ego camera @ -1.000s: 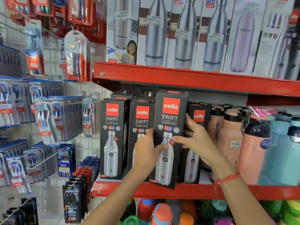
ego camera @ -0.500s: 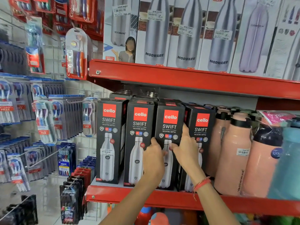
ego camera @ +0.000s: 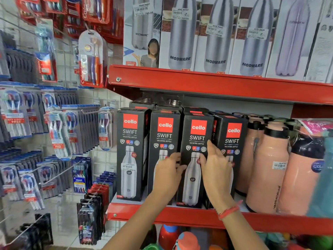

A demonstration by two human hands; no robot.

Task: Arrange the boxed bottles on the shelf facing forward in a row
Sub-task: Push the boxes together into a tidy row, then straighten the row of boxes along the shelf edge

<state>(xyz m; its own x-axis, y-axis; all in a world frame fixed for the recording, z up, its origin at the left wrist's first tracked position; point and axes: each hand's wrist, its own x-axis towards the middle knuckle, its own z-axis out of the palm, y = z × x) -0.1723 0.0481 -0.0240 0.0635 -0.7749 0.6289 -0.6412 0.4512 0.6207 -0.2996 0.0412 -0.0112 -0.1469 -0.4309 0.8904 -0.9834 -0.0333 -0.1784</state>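
Several black boxed bottles stand upright in a row on the red shelf (ego camera: 180,216), fronts facing me. The third box (ego camera: 195,141) sits between my two hands. My left hand (ego camera: 168,175) rests flat against its left edge and overlaps the second box (ego camera: 164,134). My right hand (ego camera: 216,170) lies with fingers spread on its right edge, in front of the fourth box (ego camera: 233,138). The first box (ego camera: 130,150) stands untouched at the left end. More black boxes stand behind the row.
Peach flasks (ego camera: 268,170) crowd the shelf right of the boxes. The upper red shelf (ego camera: 216,85) carries white bottle boxes (ego camera: 180,33). Toothbrush packs (ego camera: 59,132) hang on a wire grid to the left. Coloured bottles (ego camera: 169,235) stand on the level below.
The third box went from held out in front of the shelf to standing in the row. Both hands have slackened from a grip to flat contact on its edges.
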